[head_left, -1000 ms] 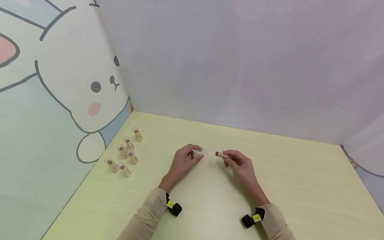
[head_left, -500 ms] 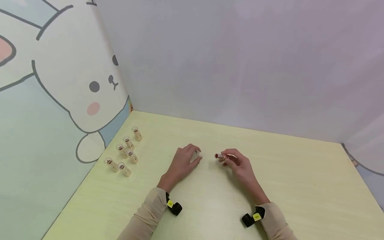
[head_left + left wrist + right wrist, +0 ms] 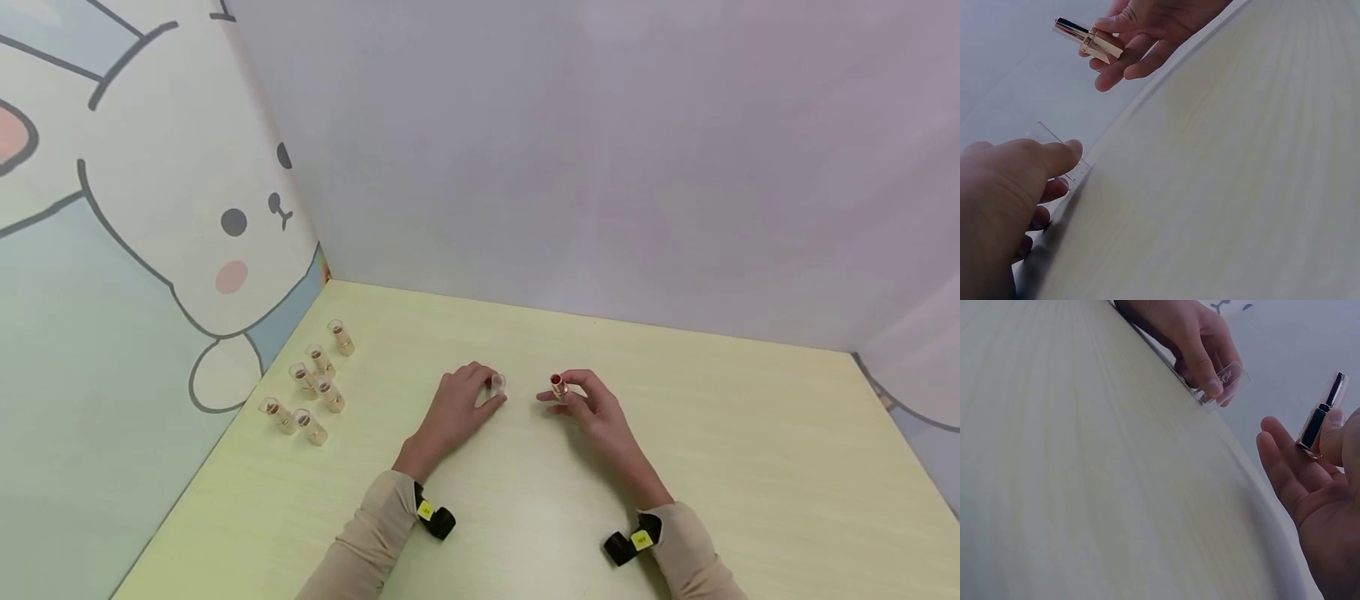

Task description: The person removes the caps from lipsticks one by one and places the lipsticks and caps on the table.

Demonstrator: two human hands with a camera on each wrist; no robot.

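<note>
Between thumb and fingers my left hand (image 3: 459,410) pinches a clear, see-through cap (image 3: 498,383) close to the tabletop. In the right wrist view, faint lettering shows on the side of this cap (image 3: 1230,378). My right hand (image 3: 600,412) holds an uncapped gold lipstick tube (image 3: 558,387) just to the right, apart from the cap. The tube stands nearly upright with its open end up, and a dark red inside shows. Thumb and forefinger grip the lipstick tube (image 3: 1094,42) in the left wrist view, while the other fingers stretch out below it.
Several gold lipstick tubes with clear tops stand in a loose group at the table's left, one of them a capped lipstick (image 3: 343,340) at the back. A pale wall (image 3: 585,167) borders the back of the yellowish table (image 3: 750,450). A printed wall panel (image 3: 135,317) closes the left side.
The lipstick tube has turned from lying sideways, pointing left, to nearly upright in my right hand. In my left hand the clear cap has tipped up. Both hands stay in about the same place.
</note>
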